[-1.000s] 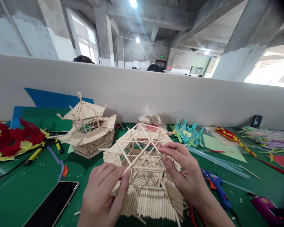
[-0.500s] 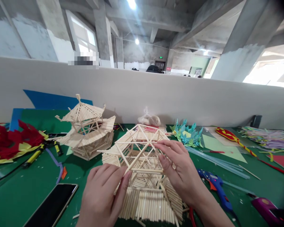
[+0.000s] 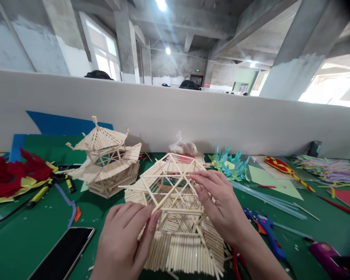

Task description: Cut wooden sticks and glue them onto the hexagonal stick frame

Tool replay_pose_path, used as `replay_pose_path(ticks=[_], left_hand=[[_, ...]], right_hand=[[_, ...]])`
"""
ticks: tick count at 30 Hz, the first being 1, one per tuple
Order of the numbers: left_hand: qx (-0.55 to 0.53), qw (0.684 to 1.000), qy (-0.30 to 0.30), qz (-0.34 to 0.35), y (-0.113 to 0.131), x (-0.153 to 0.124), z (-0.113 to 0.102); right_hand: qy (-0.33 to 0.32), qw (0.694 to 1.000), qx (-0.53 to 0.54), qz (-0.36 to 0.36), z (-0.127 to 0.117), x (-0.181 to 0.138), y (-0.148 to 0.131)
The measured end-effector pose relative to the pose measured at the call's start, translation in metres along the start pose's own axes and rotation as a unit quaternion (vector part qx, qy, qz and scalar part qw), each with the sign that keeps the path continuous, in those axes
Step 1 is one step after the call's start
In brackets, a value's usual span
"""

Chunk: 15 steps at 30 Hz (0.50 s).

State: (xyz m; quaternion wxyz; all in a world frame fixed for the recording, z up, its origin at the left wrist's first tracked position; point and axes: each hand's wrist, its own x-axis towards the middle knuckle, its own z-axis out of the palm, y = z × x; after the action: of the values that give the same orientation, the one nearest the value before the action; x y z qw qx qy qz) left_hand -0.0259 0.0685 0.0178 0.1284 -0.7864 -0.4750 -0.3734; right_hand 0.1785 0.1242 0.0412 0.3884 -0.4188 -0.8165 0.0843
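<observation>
A half-built model roof of thin wooden sticks [image 3: 175, 217] stands on the green table in front of me. My left hand [image 3: 124, 241] grips its near left side, fingers curled and thumb pressed to a slanting stick. My right hand [image 3: 221, 206] rests on the right side of the open frame, fingertips pinching a stick near the top. A finished stick pagoda [image 3: 105, 159] stands behind to the left, apart from both hands.
A black phone [image 3: 62, 254] lies near left. A blue glue gun [image 3: 265, 229] and red-handled pliers [image 3: 236, 264] lie right of the model. Teal paper flowers [image 3: 230, 163], red and yellow paper shapes [image 3: 14, 175], yellow-handled tools [image 3: 46, 186] and a white partition [image 3: 251, 120] surround the work.
My right hand has slid slightly left and up along the frame. The left hand keeps its grip. The view has shifted a little.
</observation>
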Motion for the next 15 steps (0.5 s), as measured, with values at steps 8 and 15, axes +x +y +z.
replay_pose_path(ticks=[8, 15], left_hand=[[0.002, 1.000, -0.005, -0.022, 0.004, -0.001, 0.003], [0.018, 0.999, 0.010, -0.037, 0.008, 0.002, 0.003]], right_hand=[[-0.057, 0.998, -0.024, -0.006, -0.005, 0.011, 0.000], [-0.099, 0.995, -0.020, -0.015, -0.011, 0.020, -0.001]])
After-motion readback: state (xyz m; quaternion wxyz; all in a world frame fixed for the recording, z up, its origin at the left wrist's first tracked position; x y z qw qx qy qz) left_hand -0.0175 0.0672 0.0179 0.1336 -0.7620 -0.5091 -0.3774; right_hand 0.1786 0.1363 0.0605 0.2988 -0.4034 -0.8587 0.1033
